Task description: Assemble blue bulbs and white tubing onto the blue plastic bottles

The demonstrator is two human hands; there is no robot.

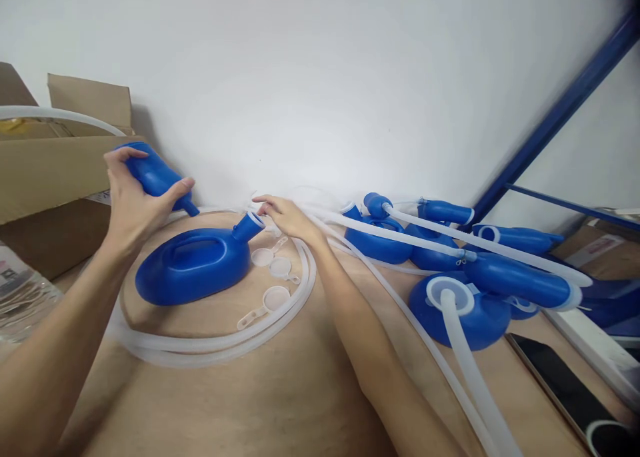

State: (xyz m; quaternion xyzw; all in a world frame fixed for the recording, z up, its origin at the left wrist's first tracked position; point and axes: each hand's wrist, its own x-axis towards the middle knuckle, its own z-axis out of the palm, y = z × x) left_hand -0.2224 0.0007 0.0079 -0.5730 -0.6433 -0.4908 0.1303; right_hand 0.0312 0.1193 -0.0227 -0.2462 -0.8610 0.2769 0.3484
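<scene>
My left hand (131, 194) is wrapped round a blue plastic funnel piece (157, 170), its narrow spout tilted down to the right. Below it, a blue portable urinal bottle (195, 270) lies on the brown surface, its white-rimmed neck pointing up and right. Just beyond that neck is my right hand (286, 216), index finger stretched and the others loosely bent; I make out nothing held in it. Three small translucent caps with straps, among them the front cap (277, 300), lie right of the bottle. A coiled translucent hose (220, 344) loops around bottle and caps.
Several blue urinal bottles (463, 320) with hoses and blue funnel pieces (520, 280) crowd the right side. A phone (555, 384) lies at the right edge. Cardboard boxes (55, 177) and a clear plastic bag (23, 287) stand left. A white wall (300, 90) closes the back.
</scene>
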